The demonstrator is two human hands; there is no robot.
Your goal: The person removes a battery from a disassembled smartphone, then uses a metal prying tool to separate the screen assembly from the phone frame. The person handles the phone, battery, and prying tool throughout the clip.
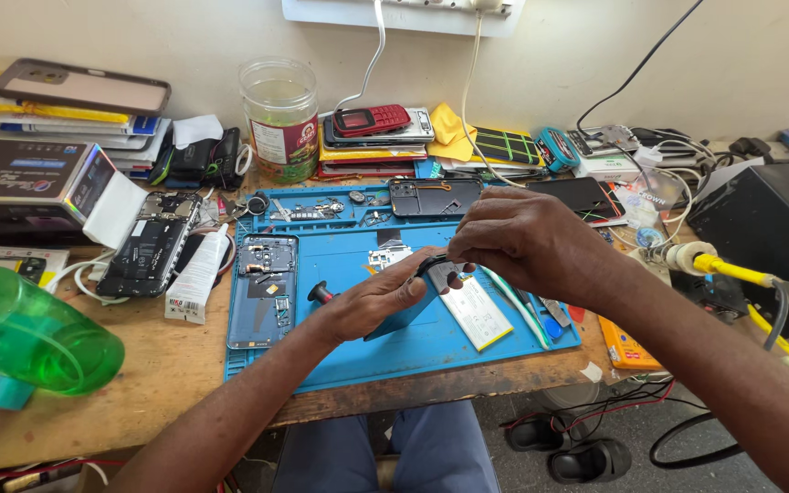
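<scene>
My left hand grips a dark blue phone body that stands tilted on its edge above the blue work mat. My right hand is closed over the phone's top edge, its fingertips pinching something small and dark there; what it pinches is hidden. A flat white battery lies on the mat just right of the phone. An opened phone frame lies at the mat's left side, and a black phone back rests in the mat's rear tray among small parts.
A green plastic bottle lies at the left front. A white glue tube and a bare phone board sit left of the mat. A glass jar, stacked phones and boxes line the wall. A yellow-cabled tool is on the right.
</scene>
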